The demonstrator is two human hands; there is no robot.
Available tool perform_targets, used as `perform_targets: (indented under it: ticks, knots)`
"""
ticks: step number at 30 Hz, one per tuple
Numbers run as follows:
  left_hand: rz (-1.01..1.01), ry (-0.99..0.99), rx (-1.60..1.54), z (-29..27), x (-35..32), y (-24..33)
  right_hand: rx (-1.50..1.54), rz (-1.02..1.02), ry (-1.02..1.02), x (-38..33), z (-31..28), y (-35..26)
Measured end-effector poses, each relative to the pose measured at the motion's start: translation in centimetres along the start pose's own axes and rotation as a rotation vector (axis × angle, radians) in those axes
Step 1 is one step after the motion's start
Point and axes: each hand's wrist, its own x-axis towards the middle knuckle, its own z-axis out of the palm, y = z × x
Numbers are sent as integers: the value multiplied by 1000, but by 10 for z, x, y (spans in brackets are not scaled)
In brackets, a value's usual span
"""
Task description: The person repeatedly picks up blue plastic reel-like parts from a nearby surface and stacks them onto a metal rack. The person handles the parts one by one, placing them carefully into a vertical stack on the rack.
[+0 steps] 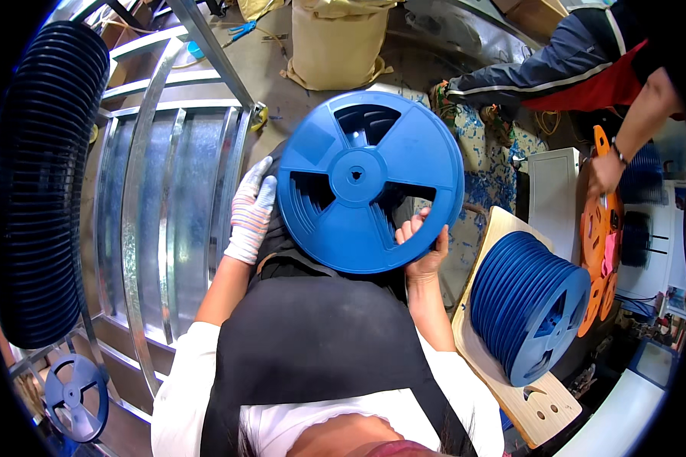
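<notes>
A stack of blue plastic reels (pixel 329 225) faces up in front of my lap, its top disc showing a small centre hole and three wedge-shaped openings. More discs show below through the openings. My left hand (pixel 250 217), in a white striped glove, presses along the left side of the stack, fingers extended against it. My bare right hand (pixel 425 247) grips the lower right rim, with fingers in an opening and the thumb outside. The undersides of the reels are hidden.
Right of me, a row of blue reels (pixel 522 305) lies on a wooden board (pixel 545 415). A metal frame (pixel 133 228) and a long row of dark reels (pixel 46 183) stand left. Ahead is a beige sack (pixel 339 46). At right, another person's hand (pixel 606 171) touches an orange plastic piece (pixel 593 236).
</notes>
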Motion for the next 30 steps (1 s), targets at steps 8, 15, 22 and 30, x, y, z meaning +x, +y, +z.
perform_targets:
  ticks: [8, 15, 22, 30]
  knots:
    - [-163, -463, 467, 65, -12, 55, -185, 103, 105, -19, 19, 17]
    - [-234, -464, 600, 83, -15, 72, -205, 134, 80, -31, 14, 19]
    - [-292, -274, -331, 41, 3, 60, -110, 42, 164, -35, -14, 18]
    - [-514, -407, -1509, -47, 7, 75, 175, -17, 233, -31, -43, 21]
